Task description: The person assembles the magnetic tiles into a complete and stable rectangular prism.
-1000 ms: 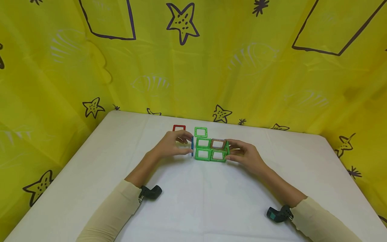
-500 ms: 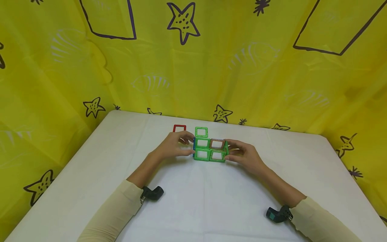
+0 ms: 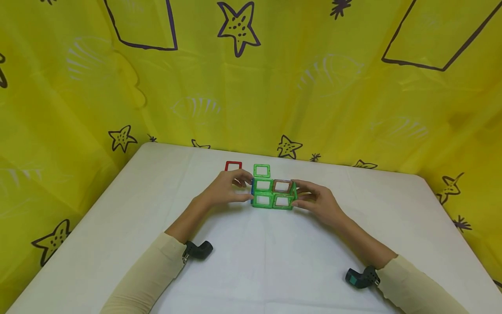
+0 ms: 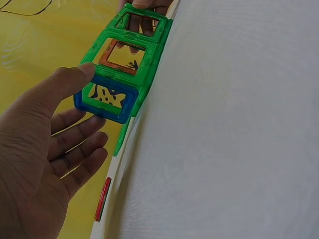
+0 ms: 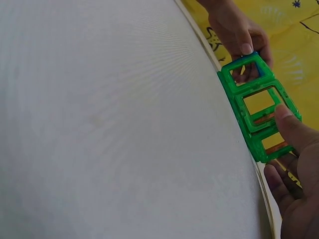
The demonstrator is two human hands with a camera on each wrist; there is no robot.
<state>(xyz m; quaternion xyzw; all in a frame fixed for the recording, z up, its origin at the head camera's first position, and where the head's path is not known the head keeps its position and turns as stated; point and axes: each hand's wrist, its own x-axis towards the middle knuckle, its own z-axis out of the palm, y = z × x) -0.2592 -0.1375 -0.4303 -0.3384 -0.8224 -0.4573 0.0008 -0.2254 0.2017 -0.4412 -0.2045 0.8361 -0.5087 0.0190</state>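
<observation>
Square magnetic tiles stand joined in a low box-like row. Green front tiles [image 5: 250, 130], a brown tile [image 3: 282, 180] at the back and a blue tile [image 4: 112, 116] at the left end make it up. My left hand [image 3: 224, 190] pinches the blue tile's edges between thumb and fingers, flush against the green left end. At the other end, my right hand [image 3: 322, 205] holds the upright green end tile [image 3: 295, 192], thumb on the near edge and fingers behind. The right wrist view shows the thumb over the green frame.
A loose green tile [image 3: 256, 171] lies flat just behind the row. Beside it to the left is a red tile [image 3: 233, 162], partly covered by the left hand. The white table [image 3: 259, 261] ends at a yellow patterned curtain [image 3: 251, 87].
My left hand has moved right, bringing the blue tile from a small gap up against the row's left end. The right hand has kept its hold.
</observation>
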